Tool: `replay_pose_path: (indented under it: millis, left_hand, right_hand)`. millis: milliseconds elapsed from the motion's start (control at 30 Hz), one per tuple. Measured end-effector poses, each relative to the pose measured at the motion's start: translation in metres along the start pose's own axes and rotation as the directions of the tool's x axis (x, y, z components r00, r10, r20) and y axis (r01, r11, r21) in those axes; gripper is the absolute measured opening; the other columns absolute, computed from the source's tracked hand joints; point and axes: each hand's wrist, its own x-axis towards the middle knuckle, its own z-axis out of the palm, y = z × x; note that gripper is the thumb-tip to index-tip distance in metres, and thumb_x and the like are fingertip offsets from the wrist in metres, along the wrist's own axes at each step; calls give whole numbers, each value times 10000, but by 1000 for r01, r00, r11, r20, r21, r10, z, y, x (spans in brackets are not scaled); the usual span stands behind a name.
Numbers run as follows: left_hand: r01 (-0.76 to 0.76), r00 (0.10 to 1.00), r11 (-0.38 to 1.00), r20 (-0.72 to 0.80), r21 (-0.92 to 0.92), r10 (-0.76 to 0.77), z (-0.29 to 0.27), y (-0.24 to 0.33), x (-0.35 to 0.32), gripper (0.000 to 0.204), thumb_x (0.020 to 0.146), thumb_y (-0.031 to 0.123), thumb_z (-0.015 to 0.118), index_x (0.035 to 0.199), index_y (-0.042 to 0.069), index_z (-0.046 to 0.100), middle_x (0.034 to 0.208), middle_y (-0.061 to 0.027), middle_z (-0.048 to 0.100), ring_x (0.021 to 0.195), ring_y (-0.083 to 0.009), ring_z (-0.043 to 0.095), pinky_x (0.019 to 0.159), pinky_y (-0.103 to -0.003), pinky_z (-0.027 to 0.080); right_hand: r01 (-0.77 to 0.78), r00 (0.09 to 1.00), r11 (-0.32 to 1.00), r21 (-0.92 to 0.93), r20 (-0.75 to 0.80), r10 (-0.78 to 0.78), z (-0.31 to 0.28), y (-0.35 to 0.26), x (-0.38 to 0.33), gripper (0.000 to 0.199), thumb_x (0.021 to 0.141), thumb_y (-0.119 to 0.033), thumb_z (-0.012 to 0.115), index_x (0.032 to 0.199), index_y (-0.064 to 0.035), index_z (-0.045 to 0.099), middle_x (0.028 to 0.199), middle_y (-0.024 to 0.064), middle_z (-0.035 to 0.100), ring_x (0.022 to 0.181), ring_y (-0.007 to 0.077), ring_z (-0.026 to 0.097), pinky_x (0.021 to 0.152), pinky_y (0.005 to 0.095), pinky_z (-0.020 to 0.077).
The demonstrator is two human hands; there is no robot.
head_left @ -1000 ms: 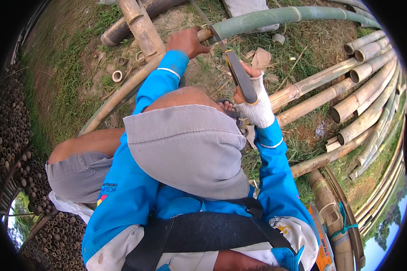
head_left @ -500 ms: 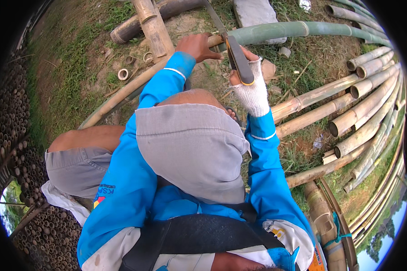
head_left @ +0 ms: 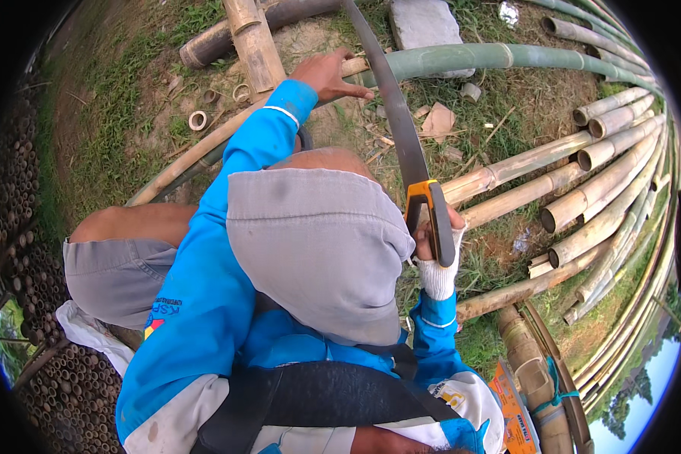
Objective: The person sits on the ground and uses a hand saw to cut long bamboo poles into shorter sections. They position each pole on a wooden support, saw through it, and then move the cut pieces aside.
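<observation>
My right hand (head_left: 437, 240), in a white fingerless glove, is wrapped round the orange-and-black handle of a hand saw (head_left: 402, 125). The long blade points away from me and crosses a green bamboo pole (head_left: 461, 57) just right of my left hand. Bare and curled over the top, my left hand (head_left: 327, 77) grips the pole beside the blade, its thumb reaching toward the saw. A tan bamboo length (head_left: 197, 155) runs from under that hand down to the left, past my bent knee. Whether the blade sits in a cut cannot be made out.
A bamboo support (head_left: 253, 57) stands beyond my left hand. Behind the green pole lies a grey stone block (head_left: 425, 30). Many cut poles (head_left: 583, 200) are stacked at right. Small bamboo rings (head_left: 197, 120) lie on the grass; bundled pole ends (head_left: 72, 386) fill the lower left.
My right hand has drawn the saw back toward me, down and to the right, so much more of the blade shows. My left hand has stayed on the pole.
</observation>
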Motion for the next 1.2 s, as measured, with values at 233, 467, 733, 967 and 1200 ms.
replay_pose_path:
  millis: [233,467,733,967,1200]
  left_hand:
    - [-193,911,979,-384,-71,151,1,-2,-18,587,873,565,866,1207,88,788,1115,-112,720,1066,-320,706,933,-479,591]
    - [-126,951,990,-293,-63,102,-23,24,-31,466,1016,544,713,1040,94,832,953,-147,719,925,-364,710,816,-464,563]
    - [-80,874,992,-486,-102,20,0,6,-27,331,1063,407,665,1047,110,810,988,-174,767,905,-416,722,796,-494,569]
    - [-181,860,972,-505,-152,81,-1,28,-38,311,975,398,800,1032,92,798,951,-120,752,841,-339,727,761,-445,583]
    - [-299,838,946,-440,127,323,-5,34,-41,373,856,358,912,1074,103,748,904,-76,643,837,-264,665,730,-412,562]
  right_hand:
    - [126,985,971,-205,-94,-148,6,-28,43,633,972,-43,665,1550,0,410,1203,113,580,948,156,602,873,317,509]
    - [307,923,905,-294,-142,-359,8,-4,32,630,1021,-94,677,1569,-42,372,910,45,599,735,96,578,666,256,516]
    - [298,935,945,-132,-160,-317,25,-24,37,638,1020,-82,675,1580,27,389,1029,44,611,905,106,584,883,284,509]
    - [171,983,982,78,-77,-165,14,-13,39,556,1013,-5,637,1535,1,444,1219,92,610,978,129,610,996,332,506]
    - [199,979,938,284,-12,-205,20,13,41,519,1028,-11,668,1505,-13,464,1271,99,582,1028,144,627,968,347,568]
